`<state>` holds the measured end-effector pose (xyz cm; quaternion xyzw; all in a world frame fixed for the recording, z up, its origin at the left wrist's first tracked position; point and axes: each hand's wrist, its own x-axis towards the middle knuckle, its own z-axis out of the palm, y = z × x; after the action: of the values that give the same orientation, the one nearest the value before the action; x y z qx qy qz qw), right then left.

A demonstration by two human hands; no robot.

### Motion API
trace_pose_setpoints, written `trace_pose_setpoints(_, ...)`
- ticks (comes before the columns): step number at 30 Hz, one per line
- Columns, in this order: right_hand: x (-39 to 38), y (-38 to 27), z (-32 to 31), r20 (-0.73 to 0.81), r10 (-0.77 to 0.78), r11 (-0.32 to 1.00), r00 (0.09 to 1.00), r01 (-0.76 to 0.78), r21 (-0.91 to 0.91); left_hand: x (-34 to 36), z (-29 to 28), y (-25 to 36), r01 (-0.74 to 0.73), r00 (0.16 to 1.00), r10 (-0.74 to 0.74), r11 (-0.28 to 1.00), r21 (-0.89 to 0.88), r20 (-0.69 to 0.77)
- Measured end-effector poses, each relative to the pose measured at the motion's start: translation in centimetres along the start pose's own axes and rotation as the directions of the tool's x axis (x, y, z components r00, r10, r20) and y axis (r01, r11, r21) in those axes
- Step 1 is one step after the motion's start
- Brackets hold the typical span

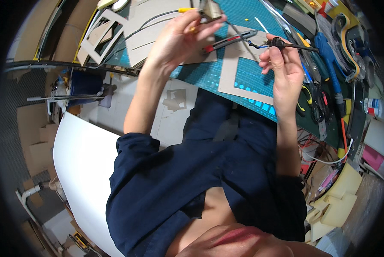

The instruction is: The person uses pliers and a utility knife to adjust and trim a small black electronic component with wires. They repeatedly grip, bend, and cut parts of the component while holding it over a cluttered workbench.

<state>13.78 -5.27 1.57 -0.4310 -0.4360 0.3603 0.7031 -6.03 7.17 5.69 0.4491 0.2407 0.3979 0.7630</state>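
Raised above the bench, my left hand [179,40] has its fingers curled around a small box-shaped part [212,12] with a pale beige side and dark edges. The frame's upper edge cuts part of it off. My right hand [285,70] pinches a black cable [301,47] between thumb and fingers at a knobbly black fitting [278,43]. Thin wires [258,45], one of them blue, stick out of the fitting's left end. Between the hands lies a red-and-grey hand tool [230,40]. Beside my left fingers is a yellow piece [187,10] on a dark cord.
Grey card sheets [151,32] and a cut card frame [228,79] lie on the teal cutting mat [196,79]. A pale frame [93,47] rests at far left. Along the right stand a blue-handled tool [329,60] and yellow-and-black pliers [305,98]. A white sheet [82,158] curves beside me.
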Motion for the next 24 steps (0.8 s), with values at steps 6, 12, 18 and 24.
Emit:
trace_pose_setpoints(6,-0.4,0.5,0.1,-0.091,-0.048,0.997,0.995,0.052,0.052,-1.9,-1.6,-0.3,-0.054,0.998,0.058,0.972,0.231,-0.009)
trace_pose_setpoints(12,-0.3,-0.4,0.0,0.071,0.165,0.983,0.984,-0.17,0.067,-2.3,-1.3,-1.4,-0.035,0.998,0.042,0.988,0.153,-0.043)
trace_pose_setpoints(18,-0.5,-0.8,1.0,0.154,0.209,0.969,0.966,-0.225,0.098,-2.0,-0.3,-1.3,-0.021,0.999,0.026,0.98,0.197,-0.025)
trace_pose_setpoints(24,-0.5,-0.6,1.4,0.148,0.247,0.917,0.958,-0.281,0.283,-1.7,1.1,-2.1,-0.074,0.997,0.074,0.993,0.094,0.007)
